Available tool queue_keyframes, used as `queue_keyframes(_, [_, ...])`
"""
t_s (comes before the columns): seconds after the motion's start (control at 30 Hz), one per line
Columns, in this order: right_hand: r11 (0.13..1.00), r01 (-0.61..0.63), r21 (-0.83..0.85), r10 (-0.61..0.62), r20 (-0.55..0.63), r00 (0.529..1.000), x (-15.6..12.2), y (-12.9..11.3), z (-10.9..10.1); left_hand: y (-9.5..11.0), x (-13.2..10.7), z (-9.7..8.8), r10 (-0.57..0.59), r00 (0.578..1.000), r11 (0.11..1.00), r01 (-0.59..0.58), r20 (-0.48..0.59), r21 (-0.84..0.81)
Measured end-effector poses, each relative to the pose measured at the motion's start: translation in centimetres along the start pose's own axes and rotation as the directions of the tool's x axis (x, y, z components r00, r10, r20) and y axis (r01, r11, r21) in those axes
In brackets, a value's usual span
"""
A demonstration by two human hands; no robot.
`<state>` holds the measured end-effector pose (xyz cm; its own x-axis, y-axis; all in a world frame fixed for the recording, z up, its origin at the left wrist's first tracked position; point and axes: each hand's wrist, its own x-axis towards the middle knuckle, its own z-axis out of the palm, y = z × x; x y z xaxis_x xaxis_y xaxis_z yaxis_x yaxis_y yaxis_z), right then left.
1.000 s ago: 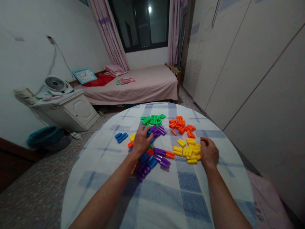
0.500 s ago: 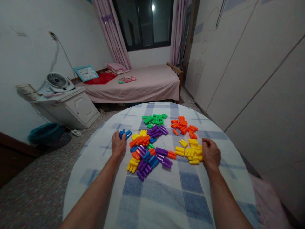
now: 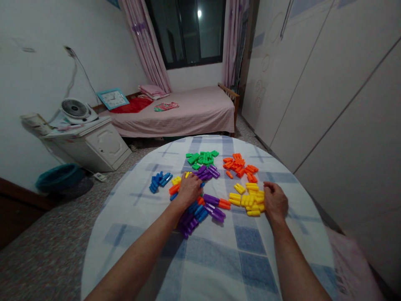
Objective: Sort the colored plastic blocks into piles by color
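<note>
My left hand point(image 3: 190, 188) is over the mixed pile of plastic building pieces, fingers bent down and together. Its fingertips reach a blue piece by the purple pieces point(image 3: 205, 172); what they grip is hidden. Beneath and in front of this hand lie joined purple and blue pieces point(image 3: 191, 221). A purple and orange joined piece point(image 3: 216, 201) lies to its right. My right hand point(image 3: 275, 200) rests on the tablecloth with curled fingers, against the right edge of the yellow pieces point(image 3: 250, 200); nothing shows in it.
Blue pieces point(image 3: 159, 180) form a small heap on the left. Green pieces point(image 3: 203, 158) and orange pieces point(image 3: 239, 165) lie farther back. All are on a round table with a checked cloth point(image 3: 216, 267). Beyond stand a bed point(image 3: 197, 110) and a white cabinet point(image 3: 106, 144).
My left hand has left the blue heap and moved right onto the mixed pile, with the blue heap now spread in full view. My right hand has stayed by the yellow pieces.
</note>
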<state>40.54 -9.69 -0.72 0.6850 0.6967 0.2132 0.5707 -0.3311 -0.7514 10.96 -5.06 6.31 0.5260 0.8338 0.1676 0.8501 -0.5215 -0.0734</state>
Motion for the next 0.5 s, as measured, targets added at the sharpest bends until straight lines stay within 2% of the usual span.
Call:
queue_keyframes(0.1, [1.0, 0.007, 0.003, -0.007, -0.001, 1.0, 0.0, 0.1, 0.1, 0.4, 1.0, 0.1, -0.048, 0.996, 0.998, 0.045, 0.074, 0.038])
queue_keyframes(0.37, [1.0, 0.011, 0.006, -0.011, 0.0, 1.0, 0.0, 0.0, 0.1, -0.4, 2.1, 1.4, -0.071, 0.993, 0.997, 0.07, 0.093, 0.017])
queue_keyframes(0.43, [1.0, 0.004, 0.004, -0.004, 0.003, 1.0, 0.0, 0.0, 0.1, -0.4, 2.1, 1.2, -0.06, 0.996, 0.998, 0.061, 0.072, -0.017])
queue_keyframes(0.5, [1.0, -0.001, 0.005, 0.001, 0.007, 1.0, 0.0, 0.0, 0.0, -0.6, 1.8, 0.6, -0.052, 0.999, 0.993, 0.05, -0.013, -0.107])
